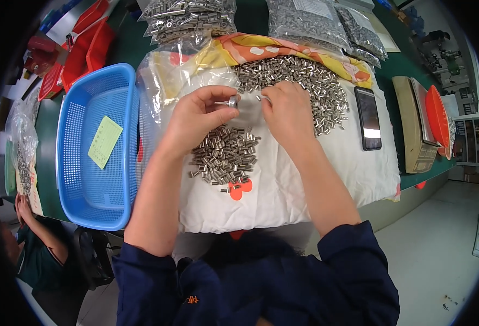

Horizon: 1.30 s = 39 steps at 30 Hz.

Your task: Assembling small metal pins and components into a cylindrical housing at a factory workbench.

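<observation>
Between the thumb and fingers of my left hand [196, 118] is a small round metal piece [233, 101], its flat end turned toward my other hand. My right hand [290, 111] is closed in a pinch, with a tiny metal cylinder [259, 98] at its fingertips, apart from the round piece. A smaller pile of short metal cylinders [226, 155] lies below my left hand. Past my right hand spreads a larger heap of like cylinders [329, 100]. Both piles rest on a white cloth [283, 201].
At left stands a blue plastic basket [125, 209] holding a pale green card [105, 142]. A phone [368, 118] lies at right, near a scale [413, 125] with an orange tray [437, 116]. Filled clear bags [304, 22] line the back. Another person's arm [44, 233] shows at far left.
</observation>
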Each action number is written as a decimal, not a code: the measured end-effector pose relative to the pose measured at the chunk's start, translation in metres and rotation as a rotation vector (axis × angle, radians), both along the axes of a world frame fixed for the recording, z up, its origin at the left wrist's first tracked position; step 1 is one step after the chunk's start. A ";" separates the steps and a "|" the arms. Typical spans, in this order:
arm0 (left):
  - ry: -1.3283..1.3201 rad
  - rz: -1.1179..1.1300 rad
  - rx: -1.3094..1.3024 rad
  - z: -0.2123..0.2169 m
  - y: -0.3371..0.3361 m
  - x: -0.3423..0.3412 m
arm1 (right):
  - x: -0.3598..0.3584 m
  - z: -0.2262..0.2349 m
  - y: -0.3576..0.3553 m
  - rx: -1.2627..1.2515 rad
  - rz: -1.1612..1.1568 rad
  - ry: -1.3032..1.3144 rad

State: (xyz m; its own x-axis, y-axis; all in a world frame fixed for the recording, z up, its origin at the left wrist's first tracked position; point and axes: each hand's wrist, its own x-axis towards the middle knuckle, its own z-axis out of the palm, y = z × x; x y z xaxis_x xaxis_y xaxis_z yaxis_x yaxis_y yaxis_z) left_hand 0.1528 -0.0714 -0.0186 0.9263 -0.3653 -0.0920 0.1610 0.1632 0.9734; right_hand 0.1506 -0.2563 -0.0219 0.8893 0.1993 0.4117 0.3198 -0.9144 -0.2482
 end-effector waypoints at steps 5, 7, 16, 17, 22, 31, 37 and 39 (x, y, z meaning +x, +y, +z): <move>-0.029 -0.018 0.023 0.002 -0.001 0.001 | 0.000 -0.003 0.005 -0.133 -0.007 -0.013; -0.023 -0.009 0.004 0.002 -0.001 0.000 | -0.001 -0.004 0.007 -0.128 -0.005 -0.036; -0.032 -0.009 0.019 0.005 0.000 -0.002 | -0.003 0.013 0.002 0.365 0.010 0.189; -0.034 -0.003 0.020 0.006 0.001 -0.003 | -0.005 0.018 0.003 0.586 0.037 0.413; 0.034 -0.016 -0.052 0.014 -0.001 -0.013 | -0.017 0.028 0.010 1.062 0.217 0.652; 0.005 -0.042 -0.015 0.006 -0.006 -0.008 | -0.023 0.018 0.012 0.673 0.266 0.163; -0.046 -0.040 -0.007 0.009 -0.010 -0.011 | -0.027 0.021 0.009 0.589 0.263 0.022; -0.021 -0.072 0.025 0.013 -0.008 -0.013 | -0.024 0.023 -0.002 0.881 0.310 0.424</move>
